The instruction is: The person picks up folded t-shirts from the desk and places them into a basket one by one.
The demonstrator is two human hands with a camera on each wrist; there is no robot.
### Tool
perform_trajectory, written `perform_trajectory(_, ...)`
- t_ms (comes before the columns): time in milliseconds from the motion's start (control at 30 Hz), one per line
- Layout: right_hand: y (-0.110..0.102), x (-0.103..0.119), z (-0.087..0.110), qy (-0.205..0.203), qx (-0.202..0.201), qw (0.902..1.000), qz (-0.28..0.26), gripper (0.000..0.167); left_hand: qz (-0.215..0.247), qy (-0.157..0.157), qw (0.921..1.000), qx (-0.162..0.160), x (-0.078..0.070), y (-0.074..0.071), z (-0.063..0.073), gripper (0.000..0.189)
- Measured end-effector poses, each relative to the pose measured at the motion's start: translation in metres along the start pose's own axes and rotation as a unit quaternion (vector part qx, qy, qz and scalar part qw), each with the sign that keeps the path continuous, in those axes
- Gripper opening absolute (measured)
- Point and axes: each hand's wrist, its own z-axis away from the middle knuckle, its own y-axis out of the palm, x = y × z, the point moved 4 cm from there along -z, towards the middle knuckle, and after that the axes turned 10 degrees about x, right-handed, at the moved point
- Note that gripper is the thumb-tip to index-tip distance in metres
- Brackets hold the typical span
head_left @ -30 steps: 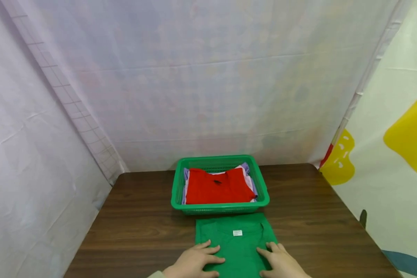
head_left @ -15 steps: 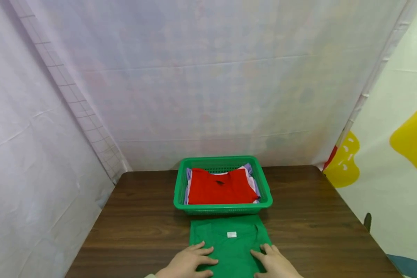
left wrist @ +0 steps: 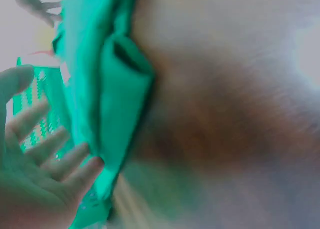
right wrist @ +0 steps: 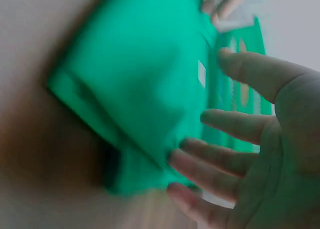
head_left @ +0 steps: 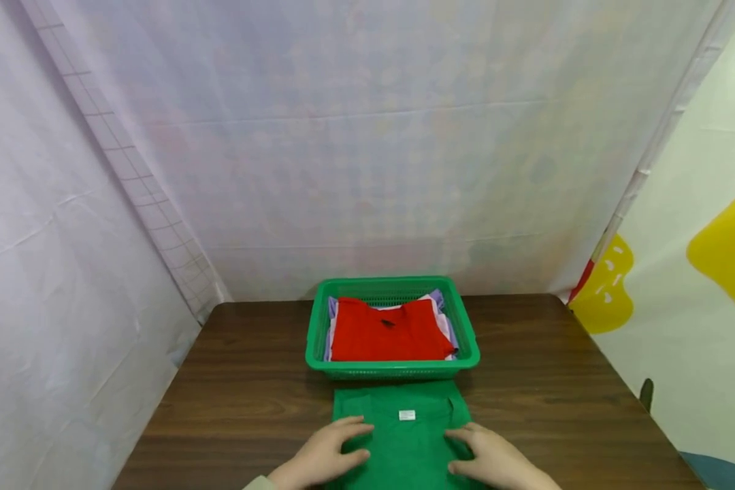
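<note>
A folded green T-shirt lies on the brown table, its neckline with a white label toward the basket. Over its left side is my left hand, fingers spread and loosely bent; in the left wrist view this hand has its palm showing and nothing in it. My right hand is at the shirt's right side, thumb and fingers apart. The right wrist view shows that hand's fingers extended beside the shirt's folded edge. The shirt's near end runs out of the head view.
Just beyond the shirt stands a green plastic basket holding a folded red garment on top of white and purple ones. The wooden table ends at a pale curtain behind, with more sheeting at both sides.
Both hands lay on the shirt with fingers outspread; now they have drawn slightly outward toward its side edges, and the thumbs and fingers are more raised. The shirt and basket stay put.
</note>
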Motion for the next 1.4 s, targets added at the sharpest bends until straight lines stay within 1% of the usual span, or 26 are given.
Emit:
perform_trajectory(67, -0.014, -0.006, 0.001, -0.002, -0.019, 0.9993, -0.033, 0.059, 0.036, -0.033, 0.9982, -0.034, 0.003, -0.010, 0.002, 0.050)
perform_trajectory(133, -0.026, -0.015, 0.002, 0.016, -0.042, 0.9974, -0.056, 0.060, 0.070, -0.063, 0.9940, -0.055, 0.008, -0.017, 0.005, 0.055)
perform_trajectory(167, -0.031, -0.020, 0.003, 0.029, -0.052, 0.9961, -0.065, 0.060, 0.083, -0.076, 0.9918, -0.060, 0.011, -0.020, 0.007, 0.057)
perform_trajectory(233, -0.037, -0.029, 0.003, 0.056, -0.062, 0.9930, -0.083, 0.059, 0.105, -0.105, 0.9869, -0.063, 0.018, -0.024, 0.010, 0.062)
perform_trajectory(300, -0.038, -0.037, 0.003, 0.077, -0.068, 0.9901, -0.096, 0.058, 0.128, -0.126, 0.9821, -0.057, 0.024, -0.026, 0.014, 0.064)
perform_trajectory(400, -0.036, -0.046, 0.002, 0.098, -0.069, 0.9865, -0.112, 0.057, 0.188, -0.147, 0.9701, -0.044, 0.031, -0.025, 0.020, 0.067)
perform_trajectory(533, -0.028, -0.052, 0.001, 0.115, -0.039, 0.9772, -0.174, 0.058, 0.275, -0.152, 0.9489, -0.031, 0.033, -0.022, 0.025, 0.070)
perform_trajectory(600, -0.024, -0.054, 0.000, 0.117, -0.024, 0.9710, -0.207, 0.058, 0.305, -0.153, 0.9396, -0.027, 0.032, -0.021, 0.026, 0.070)
perform_trajectory(667, -0.022, -0.054, -0.002, 0.117, -0.016, 0.9668, -0.227, 0.059, 0.332, -0.155, 0.9303, -0.022, 0.031, -0.020, 0.026, 0.070)
perform_trajectory(767, -0.019, -0.055, -0.005, 0.120, -0.016, 0.9649, -0.233, 0.059, 0.368, -0.159, 0.9159, -0.013, 0.030, -0.018, 0.025, 0.069)
perform_trajectory(900, -0.015, -0.055, -0.008, 0.127, -0.020, 0.9642, -0.232, 0.057, 0.399, -0.170, 0.9008, 0.003, 0.031, -0.013, 0.024, 0.069)
perform_trajectory(1033, -0.013, -0.052, -0.011, 0.125, -0.022, 0.9636, -0.235, 0.052, 0.438, -0.193, 0.8779, 0.016, 0.035, -0.006, 0.023, 0.072)
perform_trajectory(1133, -0.012, -0.051, -0.013, 0.129, -0.020, 0.9620, -0.240, 0.043, 0.466, -0.199, 0.8617, 0.017, 0.037, -0.002, 0.023, 0.075)
perform_trajectory(1167, -0.012, -0.051, -0.014, 0.130, -0.018, 0.9615, -0.242, 0.040, 0.472, -0.200, 0.8582, 0.016, 0.037, -0.001, 0.023, 0.075)
perform_trajectory(1233, -0.011, -0.051, -0.015, 0.129, -0.012, 0.9604, -0.247, 0.034, 0.480, -0.201, 0.8538, 0.012, 0.038, 0.001, 0.022, 0.076)
perform_trajectory(1300, -0.010, -0.052, -0.017, 0.123, -0.003, 0.9605, -0.250, 0.030, 0.483, -0.204, 0.8515, 0.010, 0.038, 0.002, 0.020, 0.076)
perform_trajectory(1400, -0.009, -0.053, -0.019, 0.108, 0.013, 0.9594, -0.260, 0.029, 0.490, -0.203, 0.8479, 0.009, 0.038, 0.005, 0.017, 0.076)
